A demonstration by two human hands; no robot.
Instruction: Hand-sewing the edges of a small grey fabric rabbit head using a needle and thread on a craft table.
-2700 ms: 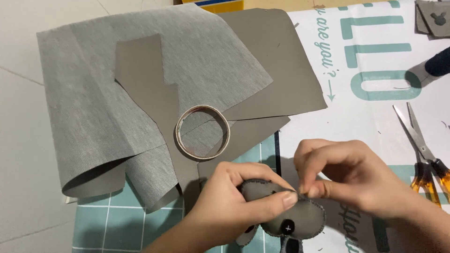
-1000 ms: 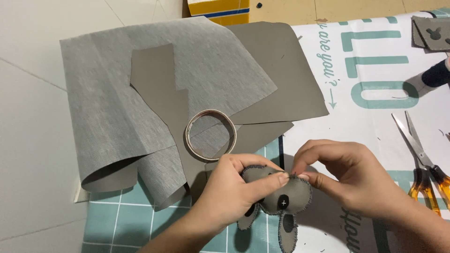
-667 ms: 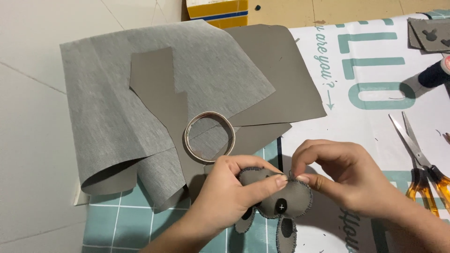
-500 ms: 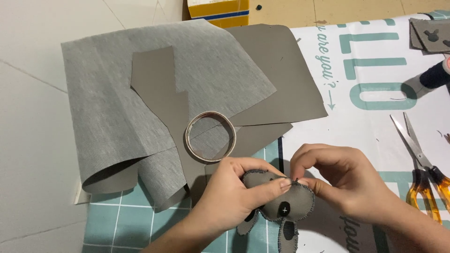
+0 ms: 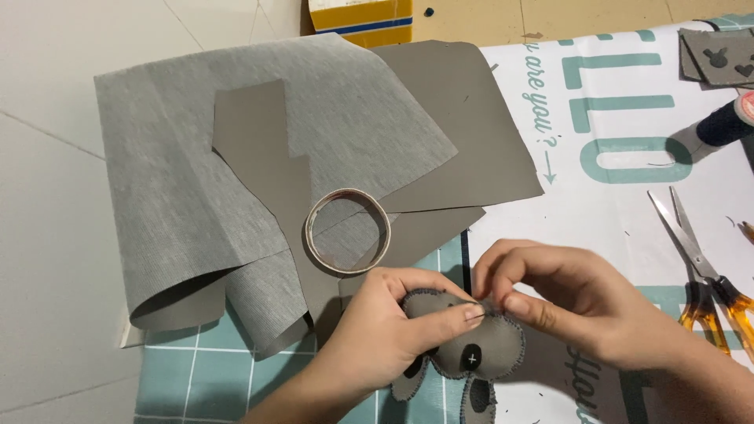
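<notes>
Pale floor tiles run along the left, and over them lie a teal cutting mat with a white grid and a white printed sheet with teal lettering. We see our left hand holding a small stuffed toy of grey felt, with its thumb pressed across the upper front and the other fingers wrapped behind it; that grip is closed on the toy. The toy has dark stitching round its edge, 1 black button with a white cross on the front, and flat felt pieces hanging below it. It sits low in the middle of the view, above the line where the mat meets the printed sheet. Our right hand meets the toy from the right, thumb and forefinger pinched together at its top edge just beside the left thumb; whatever they pinch is too small for us to tell.

Just above the left hand lies a roll of tape, resting on a brown-grey sheet and partly on a large piece of grey woven fabric whose lower corner curls up. A cut strip of the brown-grey material lies on the fabric. Orange-handled scissors lie shut at the right, well apart from the hands. Small felt pieces sit at the top right, and a yellow box at the top edge.
</notes>
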